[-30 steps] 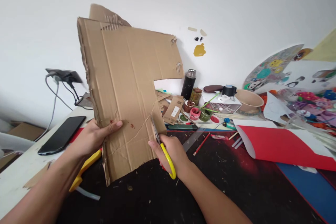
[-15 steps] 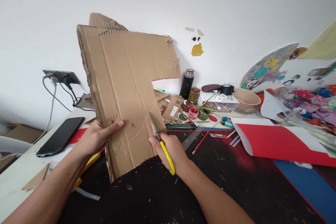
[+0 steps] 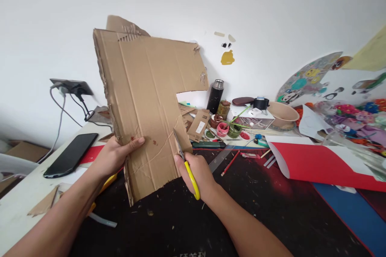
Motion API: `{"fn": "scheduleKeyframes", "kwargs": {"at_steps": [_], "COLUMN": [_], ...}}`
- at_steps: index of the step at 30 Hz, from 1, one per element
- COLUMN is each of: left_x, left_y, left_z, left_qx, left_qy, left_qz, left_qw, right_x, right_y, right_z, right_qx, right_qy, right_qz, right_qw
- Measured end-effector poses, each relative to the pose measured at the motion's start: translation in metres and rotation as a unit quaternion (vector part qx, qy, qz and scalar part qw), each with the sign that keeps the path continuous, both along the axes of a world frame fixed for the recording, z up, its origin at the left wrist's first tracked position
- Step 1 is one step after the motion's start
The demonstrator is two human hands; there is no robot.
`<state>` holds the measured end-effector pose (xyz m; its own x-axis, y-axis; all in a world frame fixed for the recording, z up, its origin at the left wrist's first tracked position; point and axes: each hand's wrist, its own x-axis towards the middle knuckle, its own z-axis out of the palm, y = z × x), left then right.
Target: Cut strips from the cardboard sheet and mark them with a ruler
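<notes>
A large sheet of corrugated cardboard (image 3: pixel 150 88) is held up over the desk, with a notch cut from its right side and ragged edges. My left hand (image 3: pixel 116 154) grips its left edge, thumb on the face and fingers hidden behind. In my right hand (image 3: pixel 196 172) are scissors (image 3: pixel 189 174) with yellow handles. One blade lies over the front of the cardboard near its lower right edge, pointing up and left; the other blade is hidden. Crease lines cross the sheet's lower part.
On the left lie a phone (image 3: pixel 71 154) and a power strip (image 3: pixel 70 86) with cables. Behind stand a black flask (image 3: pixel 215 96), paint jars (image 3: pixel 223 129) and a bowl (image 3: pixel 283 113). A red pencil (image 3: pixel 230 163) and red paper (image 3: pixel 319 162) lie right on the dark mat (image 3: pixel 259 204).
The cardboard and my left hand have shifted slightly to the right in view. The scissors remain at nearly the same place on the sheet.
</notes>
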<state>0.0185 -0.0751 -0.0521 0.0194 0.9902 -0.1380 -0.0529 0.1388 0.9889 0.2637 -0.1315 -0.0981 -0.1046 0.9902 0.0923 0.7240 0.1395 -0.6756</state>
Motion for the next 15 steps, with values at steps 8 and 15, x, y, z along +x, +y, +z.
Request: {"fn": "scheduleKeyframes", "kwargs": {"at_steps": [8,15], "left_x": [0.0014,0.0006], "left_y": [0.0011,-0.0009], "left_z": [-0.0013,-0.0008], "left_qx": [0.003,0.01], "left_qy": [-0.007,-0.005], "left_qz": [0.004,0.001], "left_qw": [1.0,1.0], "right_x": [-0.0025,-0.0034], "right_y": [-0.0015,-0.0016], "right_z": [0.0012,0.0007], "right_qx": [-0.002,-0.004], "right_qy": [-0.018,-0.028], "right_qz": [0.002,0.005], "right_qw": [1.0,1.0]}}
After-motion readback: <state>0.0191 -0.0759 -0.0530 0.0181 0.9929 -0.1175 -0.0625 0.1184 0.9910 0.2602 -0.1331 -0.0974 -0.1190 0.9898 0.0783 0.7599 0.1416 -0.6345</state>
